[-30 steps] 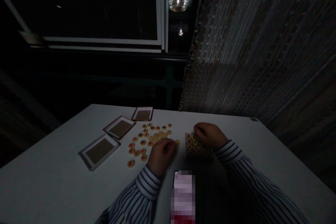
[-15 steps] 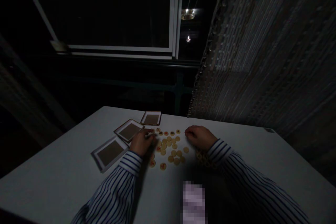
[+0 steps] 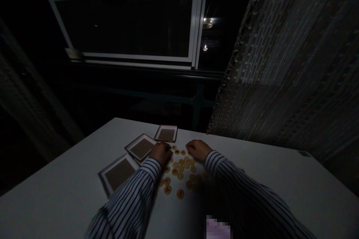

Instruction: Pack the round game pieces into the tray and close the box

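Round wooden Chinese chess pieces (image 3: pixel 180 175) lie spread on the white table between my two hands. Several show red or black characters, such as the red-marked piece (image 3: pixel 180 194) nearest me; others show a plain face. At the far left of the spread, my left hand (image 3: pixel 162 152) is closed, with fingers curled down beside the pieces. My right hand (image 3: pixel 199 150) is closed at the right end of the far row, its bent fingertips over a piece there. What either hand's fingers hold is hidden in the dim light. The right forearm's shadow darkens some pieces.
Three shallow square box parts with brown insides stand left of the pieces: a near one (image 3: pixel 104 182), a middle one (image 3: pixel 128 145) and a far one (image 3: pixel 175 134). A bead curtain (image 3: pixel 260 63) hangs at the right, beyond the table (image 3: pixel 280 179). A small dark card-like patch (image 3: pixel 304 154) lies at the far right.
My right hand has moved left to the far row of pieces. My left hand has shifted slightly toward the far row, its fingers more curled. The view has tilted and turned a little.
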`<state>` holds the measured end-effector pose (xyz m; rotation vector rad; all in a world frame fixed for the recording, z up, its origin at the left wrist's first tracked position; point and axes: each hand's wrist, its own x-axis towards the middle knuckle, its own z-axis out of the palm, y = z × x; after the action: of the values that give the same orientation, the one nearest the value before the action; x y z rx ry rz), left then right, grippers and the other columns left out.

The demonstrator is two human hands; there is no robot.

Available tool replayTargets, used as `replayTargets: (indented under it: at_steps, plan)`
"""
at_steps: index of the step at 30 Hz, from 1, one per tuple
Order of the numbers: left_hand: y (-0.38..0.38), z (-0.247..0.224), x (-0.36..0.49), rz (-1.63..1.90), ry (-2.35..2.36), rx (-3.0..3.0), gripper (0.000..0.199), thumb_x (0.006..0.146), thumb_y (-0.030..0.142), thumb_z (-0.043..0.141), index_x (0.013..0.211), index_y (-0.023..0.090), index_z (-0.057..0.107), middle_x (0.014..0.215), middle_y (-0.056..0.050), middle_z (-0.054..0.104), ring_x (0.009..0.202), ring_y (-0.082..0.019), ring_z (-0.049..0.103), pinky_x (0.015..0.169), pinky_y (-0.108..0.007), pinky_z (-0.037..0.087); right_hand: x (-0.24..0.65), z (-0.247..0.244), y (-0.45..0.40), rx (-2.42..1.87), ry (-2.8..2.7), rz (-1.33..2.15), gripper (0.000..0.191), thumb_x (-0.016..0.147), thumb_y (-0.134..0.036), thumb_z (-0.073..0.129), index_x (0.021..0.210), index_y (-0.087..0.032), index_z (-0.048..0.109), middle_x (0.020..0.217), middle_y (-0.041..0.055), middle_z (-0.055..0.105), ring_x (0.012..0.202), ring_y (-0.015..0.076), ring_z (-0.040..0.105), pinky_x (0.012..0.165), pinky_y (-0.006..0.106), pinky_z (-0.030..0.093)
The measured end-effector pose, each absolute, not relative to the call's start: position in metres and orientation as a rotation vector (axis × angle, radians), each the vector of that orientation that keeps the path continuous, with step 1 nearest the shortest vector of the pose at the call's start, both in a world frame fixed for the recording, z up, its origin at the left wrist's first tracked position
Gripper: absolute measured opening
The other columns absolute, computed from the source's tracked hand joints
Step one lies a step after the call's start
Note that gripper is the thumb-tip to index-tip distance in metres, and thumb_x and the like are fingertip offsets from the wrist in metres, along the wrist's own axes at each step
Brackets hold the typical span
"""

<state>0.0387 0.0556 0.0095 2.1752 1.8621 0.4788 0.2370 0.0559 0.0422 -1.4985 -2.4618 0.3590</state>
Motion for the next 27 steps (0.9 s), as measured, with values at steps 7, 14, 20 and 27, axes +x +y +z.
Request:
replayTargets:
  at_steps: [7,14,20,27]
  plan:
    - [0.073,-0.004,0.043,0.443,1.843,2.267,0.017,0.071,0.024,0.052,0.077,0.018,0.067,0.085,-0.008,0.067,0.083,-0.020,0.059,0.076,-0.028,0.041,0.225,0.026,0.073,-1.533,-2.488,0.353,0.032,0.082,-0.025,0.035,0.082,-0.018,0.066,0.087,0.0067,0.066,0.084,0.0162,0.057,0.071,0.023,0.035]
    - [0.080,-0.007,0.047,0.444,1.765,2.308,0.022,0.074,0.026,0.050,0.086,0.019,0.067,0.088,-0.007,0.067,0.084,-0.018,0.059,0.074,-0.026,0.042,0.230,0.015,0.080,-1.526,-2.488,0.363,0.032,0.083,-0.026,0.034,0.085,-0.018,0.065,0.092,0.0067,0.065,0.087,0.0156,0.055,0.073,0.023,0.034]
    - [0.088,-0.007,0.050,0.405,1.786,2.283,0.027,0.075,0.031,0.050,0.094,0.019,0.065,0.096,-0.009,0.066,0.091,-0.020,0.059,0.079,-0.027,0.041,0.237,0.014,0.080,-1.527,-2.479,0.360,0.033,0.083,-0.027,0.034,0.079,-0.017,0.065,0.086,0.0059,0.064,0.082,0.0150,0.055,0.070,0.022,0.034]
    - [0.092,-0.004,0.051,0.342,1.801,2.305,0.022,0.071,0.030,0.054,0.085,0.020,0.068,0.090,-0.008,0.067,0.090,-0.021,0.059,0.078,-0.028,0.041,0.241,0.012,0.080,-1.535,-2.467,0.345,0.030,0.083,-0.026,0.035,0.082,-0.018,0.064,0.091,0.0060,0.064,0.084,0.0149,0.055,0.071,0.022,0.034]
